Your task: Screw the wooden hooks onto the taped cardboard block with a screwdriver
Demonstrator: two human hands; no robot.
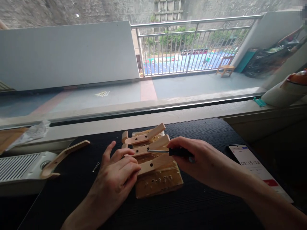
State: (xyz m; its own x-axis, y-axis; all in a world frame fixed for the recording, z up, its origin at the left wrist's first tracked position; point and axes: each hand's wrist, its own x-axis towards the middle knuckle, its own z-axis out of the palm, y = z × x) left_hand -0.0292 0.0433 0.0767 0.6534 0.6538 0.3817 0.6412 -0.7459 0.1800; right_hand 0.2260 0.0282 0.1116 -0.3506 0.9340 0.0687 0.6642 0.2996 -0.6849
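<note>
My right hand (200, 156) grips the black handle of a screwdriver (157, 151). Its metal shaft points left, with the tip at a screw hole of the middle wooden hook (141, 150). My left hand (117, 175) presses on the left ends of the hooks, its fingers curled over the nearest wooden hook (155, 164) and one fingertip at the middle one. A third wooden hook (141, 139) lies behind, with two dark holes. Beneath them is a tape-wrapped brown block (159, 183) with several small holes in its near part. My left hand hides the near hook's end.
Small screws (96, 167) lie left of my left hand on the black table (203, 191). Another wooden hook (64, 156) rests at the left edge, by a white radiator (21, 166). A phone (256, 169) showing a timer lies right. Behind is a window sill (182, 113).
</note>
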